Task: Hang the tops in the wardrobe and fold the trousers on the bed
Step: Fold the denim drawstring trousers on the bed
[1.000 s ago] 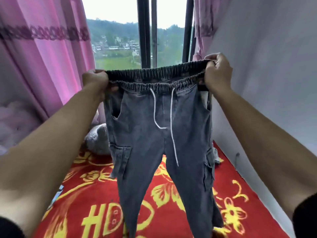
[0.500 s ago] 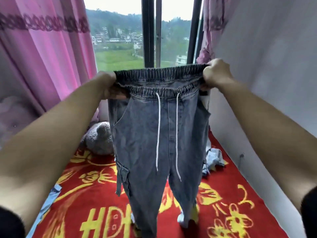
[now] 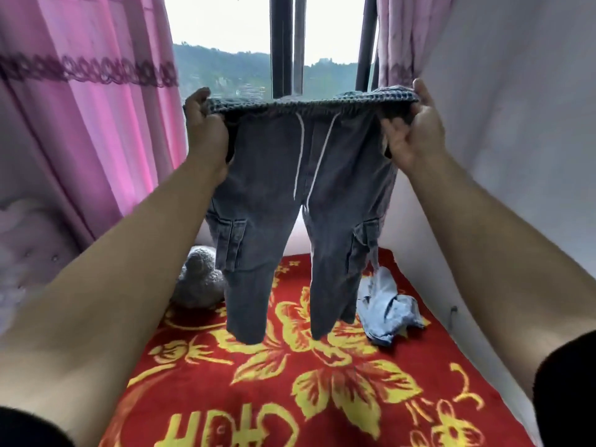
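Up before the window [image 3: 225, 27], I held the grey denim trousers [image 3: 274, 188] by their elastic waistband. My left hand [image 3: 204, 130] and right hand [image 3: 416, 130] each had fingers curled round one end, and the legs hung over the red bed cover [image 3: 322, 382]. Yellow lettering [image 3: 193, 427] at its near edge was cut off, perhaps "HD". Whether the flapped cargo pockets [image 3: 230, 240] held anything, I couldn't tell. A crumpled pale-blue garment [image 3: 387, 308] lay on the cover near the wall.

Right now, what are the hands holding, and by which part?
Both grip the dark denim trousers by the elastic waistband, left hand at its left end, right hand at its right end; legs hang down.
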Available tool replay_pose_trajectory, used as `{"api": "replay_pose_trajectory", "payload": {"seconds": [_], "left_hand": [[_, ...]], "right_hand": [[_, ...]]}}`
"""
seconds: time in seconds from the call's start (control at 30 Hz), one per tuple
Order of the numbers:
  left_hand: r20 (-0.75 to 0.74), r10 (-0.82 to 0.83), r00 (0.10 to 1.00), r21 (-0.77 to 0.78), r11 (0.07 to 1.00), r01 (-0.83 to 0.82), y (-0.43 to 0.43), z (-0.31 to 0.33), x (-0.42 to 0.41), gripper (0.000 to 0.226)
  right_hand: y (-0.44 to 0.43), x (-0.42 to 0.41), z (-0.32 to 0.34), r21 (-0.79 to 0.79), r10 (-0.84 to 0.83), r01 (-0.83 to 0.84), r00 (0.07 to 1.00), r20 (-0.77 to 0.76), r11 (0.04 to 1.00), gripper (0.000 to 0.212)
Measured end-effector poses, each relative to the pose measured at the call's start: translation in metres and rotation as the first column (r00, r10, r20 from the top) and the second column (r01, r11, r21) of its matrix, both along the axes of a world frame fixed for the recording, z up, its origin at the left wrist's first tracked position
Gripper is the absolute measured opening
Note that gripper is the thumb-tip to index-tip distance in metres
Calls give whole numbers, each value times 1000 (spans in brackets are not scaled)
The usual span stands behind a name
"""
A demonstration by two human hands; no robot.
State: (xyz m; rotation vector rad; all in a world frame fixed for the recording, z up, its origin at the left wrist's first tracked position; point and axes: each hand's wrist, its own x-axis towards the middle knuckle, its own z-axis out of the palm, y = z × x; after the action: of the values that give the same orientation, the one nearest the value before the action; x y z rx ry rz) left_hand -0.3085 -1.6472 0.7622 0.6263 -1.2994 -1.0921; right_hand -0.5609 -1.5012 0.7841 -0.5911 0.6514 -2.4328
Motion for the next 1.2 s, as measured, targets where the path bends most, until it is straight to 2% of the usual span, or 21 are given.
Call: {"api": "replay_pose_trajectory", "payload": {"seconds": [0.1, 0.2, 0.27, 0.37, 0.43, 0.5, 0.57, 0.63, 0.73, 0.8, 0.83, 0.9, 0.93, 1.07, 1.13, 1.2], "left_hand": [[67, 180, 981, -24, 984, -178, 26, -48, 22, 46], [239, 294, 925, 43, 949, -313, 43, -146, 41, 41], [419, 295, 859, 113, 922, -371, 55, -234, 54, 37], [681, 67, 729, 349, 846, -404, 93, -366, 83, 24], [768, -159, 621, 479, 785, -393, 124, -440, 110, 17], [804, -352, 480, 551, 744, -378, 158, -494, 141, 14], [801, -461, 381, 590, 715, -376, 191, -528, 172, 12], [791, -505, 347, 610, 697, -377, 215, -548, 196, 15], [793, -522, 312, 608, 707, -362, 235, -557, 219, 25], [811, -502, 300, 582, 742, -333, 243, -554, 226, 29], [827, -491, 274, 560, 765, -319, 246, -552, 228, 29], [868, -468, 167, 497, 820, -284, 258, -547, 231, 29], [888, -452, 82, 457, 851, -260, 266, -546, 234, 31], [902, -270, -336, 258, 963, -80, 314, -563, 253, 38], [878, -208, -431, 223, 975, -16, 337, -582, 260, 37], [871, -197, -449, 217, 976, -8, 358, -602, 262, 35]], "right_hand": [[28, 26, -52, 249, -138, 156, 987, -86, 956, 37], [50, 50, -144, 511, -152, 245, 964, -217, 824, 43], [65, 66, -221, 677, -95, 217, 973, -212, 704, 42], [101, 98, -345, 882, -47, 59, 998, -41, 468, 31], [133, 121, -420, 964, -27, -2, 1000, 9, 266, 27], [168, 146, -474, 991, 21, -74, 997, 72, 111, 26], [199, 170, -508, 992, 63, -128, 990, 128, -5, 31], [222, 184, -524, 987, 109, -136, 983, 146, -91, 37], [240, 193, -527, 975, 264, -71, 956, 127, -212, 42], [249, 195, -522, 968, 415, 61, 908, 48, -245, 44], [254, 193, -524, 953, 528, 175, 849, -19, -248, 46], [270, 190, -530, 883, 732, 416, 668, -134, -219, 45], [279, 189, -536, 856, 792, 479, 591, -151, -194, 43], [325, 199, -577, 795, 884, 584, 445, -144, -164, 40], [344, 207, -603, 783, 904, 605, 402, -144, -144, 38], [362, 214, -629, 799, 904, 575, 415, -99, -176, 40]]}}
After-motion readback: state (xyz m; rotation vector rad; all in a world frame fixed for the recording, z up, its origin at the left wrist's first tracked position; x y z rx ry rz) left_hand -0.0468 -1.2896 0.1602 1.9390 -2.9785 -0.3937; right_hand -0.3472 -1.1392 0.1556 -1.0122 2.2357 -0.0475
